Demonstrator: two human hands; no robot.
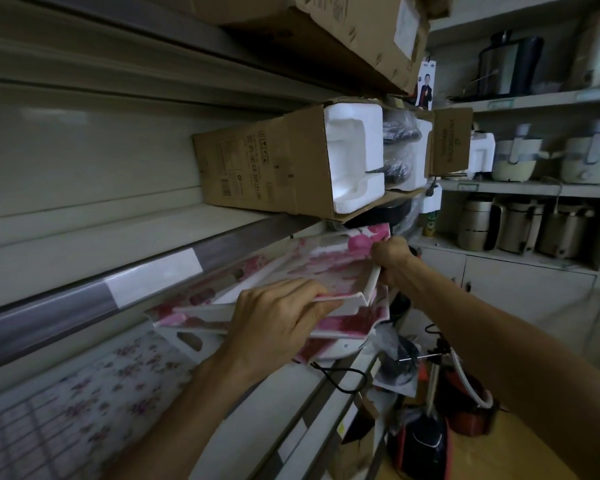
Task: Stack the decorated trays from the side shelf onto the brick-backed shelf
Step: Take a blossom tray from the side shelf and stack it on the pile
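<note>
A stack of white trays printed with pink flowers lies on a shelf in the middle of the head view. The top tray (329, 271) is tilted, its near edge lifted off the lower trays (350, 325). My left hand (278, 320) grips the near rim of that top tray, thumb on top. My right hand (392, 259) is closed on its far right rim. The lower trays stick out past the shelf's front edge. A brick-and-flower patterned backing (66, 410) shows on the shelf at the lower left.
An open cardboard box with white foam (291, 168) sits on the shelf directly above the trays. Another box (326, 32) hangs overhead. Black cables and red appliances (461, 403) crowd the floor at the right. Steel pots and cookers (520, 226) line the back shelves.
</note>
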